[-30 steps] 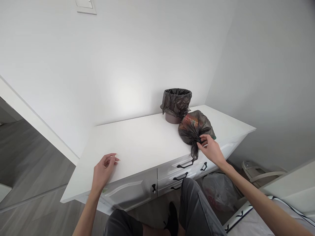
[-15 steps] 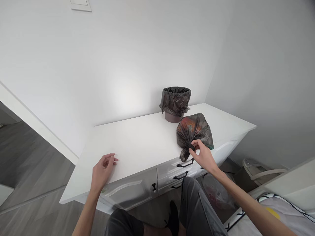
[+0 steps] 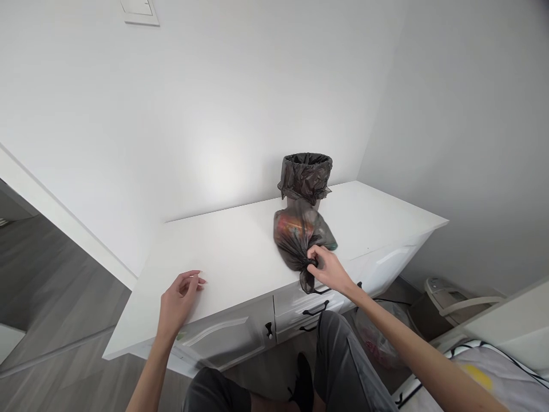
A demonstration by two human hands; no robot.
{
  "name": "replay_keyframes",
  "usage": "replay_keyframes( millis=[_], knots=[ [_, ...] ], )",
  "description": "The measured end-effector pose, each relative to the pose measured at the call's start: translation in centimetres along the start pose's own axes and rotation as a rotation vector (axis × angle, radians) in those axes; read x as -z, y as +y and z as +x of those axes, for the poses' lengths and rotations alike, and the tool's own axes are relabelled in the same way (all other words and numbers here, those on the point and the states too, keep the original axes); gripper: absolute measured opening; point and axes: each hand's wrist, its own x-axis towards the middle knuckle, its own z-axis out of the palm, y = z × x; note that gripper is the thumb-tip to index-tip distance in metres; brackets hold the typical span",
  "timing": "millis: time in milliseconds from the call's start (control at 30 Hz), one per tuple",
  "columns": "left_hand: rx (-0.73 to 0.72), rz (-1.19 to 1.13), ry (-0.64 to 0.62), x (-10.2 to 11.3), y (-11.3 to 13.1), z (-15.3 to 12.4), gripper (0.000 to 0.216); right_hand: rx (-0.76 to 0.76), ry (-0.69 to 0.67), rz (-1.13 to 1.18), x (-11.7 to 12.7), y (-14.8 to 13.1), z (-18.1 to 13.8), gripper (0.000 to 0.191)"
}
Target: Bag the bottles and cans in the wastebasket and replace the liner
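My right hand (image 3: 327,269) is closed on the gathered, knotted neck of a thin black trash bag (image 3: 295,232). Red-orange and green contents show faintly through its film. The bag is over the front of the white countertop, and its loose tail hangs past the front edge. Behind it stands a small trash can (image 3: 306,174) with a black liner folded over its rim; the bag hides part of its base. At the left, my left hand (image 3: 180,298) rests by the counter's front edge, fingers loosely curled and holding nothing.
The white cabinet (image 3: 223,240) has dark drawer handles (image 3: 316,308) facing my knees. White walls bound it behind and to the right. On the floor at right are a clear plastic bag (image 3: 380,337) and a beige appliance (image 3: 448,300). A wall switch (image 3: 139,8) sits upper left.
My right hand has carried the knotted trash bag leftward along the counter, so it now overlaps the base of the trash can. My left hand has stayed in place.
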Motion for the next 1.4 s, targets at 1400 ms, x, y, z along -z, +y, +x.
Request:
replay_keyframes(
  millis=[1400],
  knots=[
    [-1.006, 0.507, -0.016, -12.2, 12.2, -0.8, 0.031, -0.014, -0.09, 0.377, -3.0, -3.1, 1.2, 0.03]
  ],
)
